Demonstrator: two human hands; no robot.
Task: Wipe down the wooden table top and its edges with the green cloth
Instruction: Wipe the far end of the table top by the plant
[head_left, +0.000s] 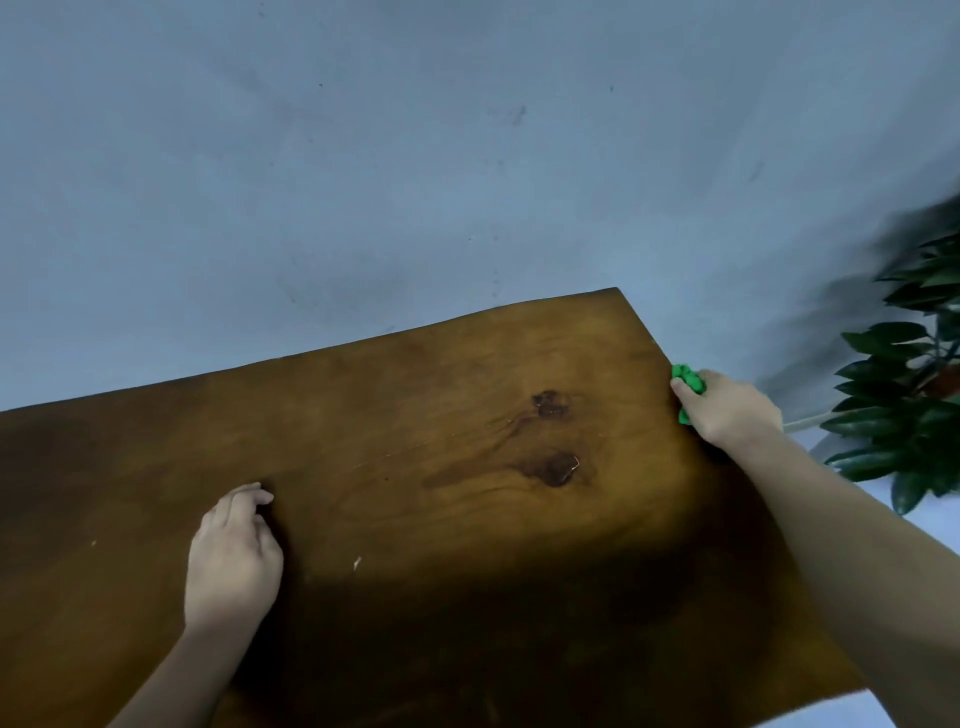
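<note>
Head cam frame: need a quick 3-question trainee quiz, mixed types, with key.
1. True or false: the right hand holds the green cloth at the right edge of the wooden table.
2. Where is the left hand? A) resting on the table top B) raised in the air, off the table C) gripping the cloth
3. Fill in: past the table's right edge stands a leafy ____.

Key: 1 true; 2 A; 3 plant.
</note>
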